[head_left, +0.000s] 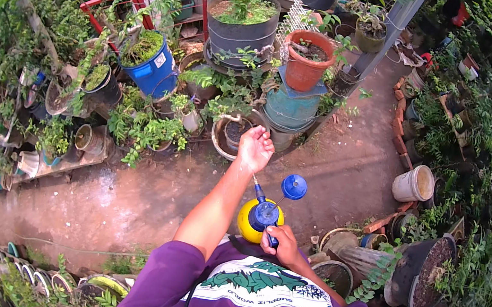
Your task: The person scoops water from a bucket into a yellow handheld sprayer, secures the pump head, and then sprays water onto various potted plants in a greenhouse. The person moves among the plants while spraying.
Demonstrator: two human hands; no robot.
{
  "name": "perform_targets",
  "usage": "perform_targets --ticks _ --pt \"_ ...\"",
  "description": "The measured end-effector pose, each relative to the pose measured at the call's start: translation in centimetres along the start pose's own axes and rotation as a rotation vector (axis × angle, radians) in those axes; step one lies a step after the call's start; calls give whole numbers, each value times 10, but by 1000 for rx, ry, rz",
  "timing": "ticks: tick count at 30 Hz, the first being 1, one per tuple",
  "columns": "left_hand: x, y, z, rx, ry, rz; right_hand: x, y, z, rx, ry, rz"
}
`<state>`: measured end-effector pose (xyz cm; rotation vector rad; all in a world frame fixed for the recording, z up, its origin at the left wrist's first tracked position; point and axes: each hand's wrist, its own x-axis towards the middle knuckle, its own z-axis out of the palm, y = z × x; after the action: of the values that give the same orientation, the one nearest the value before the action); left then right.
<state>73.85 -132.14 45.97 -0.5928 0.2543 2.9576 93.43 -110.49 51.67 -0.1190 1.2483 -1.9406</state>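
Note:
My right hand (282,245) grips the blue handle of a pump pressure sprayer (244,221), which has a round yellow tank and a blue top. The blue pump knob (294,187) stands raised on a thin metal rod. From the top, the sprayer's nozzle (259,191) points forward, its tip close to my left wrist. My left hand (256,149) is stretched out ahead, palm up, with loosely curled fingers and nothing in it. Beyond that hand, a small dark pot sits inside a pale round basin (218,141) on the ground.
A terracotta-coloured pot (306,73) stands on a teal upturned bucket (290,107). Left of it are a large black pot (241,35) and a blue plastic drum (150,71), both planted. A white bucket (413,184) lies by the brick edging (399,113). A dirt path (135,203) runs between.

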Motion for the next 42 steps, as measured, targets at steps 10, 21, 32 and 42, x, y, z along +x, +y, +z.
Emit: perform_targets --ticks 10,21,32,42 --pt "-58 -26 -11 497 27 174 6 -5 -3 -158 13 -52" --pt "-99 -31 -8 1137 -133 403 13 3 -11 97 -14 -113" --pt "-111 -14 -6 562 -216 216 10 -8 -12 -89 48 -106" --pt "-114 -11 18 90 -291 -29 -1 -5 -7 -53 -44 -82"
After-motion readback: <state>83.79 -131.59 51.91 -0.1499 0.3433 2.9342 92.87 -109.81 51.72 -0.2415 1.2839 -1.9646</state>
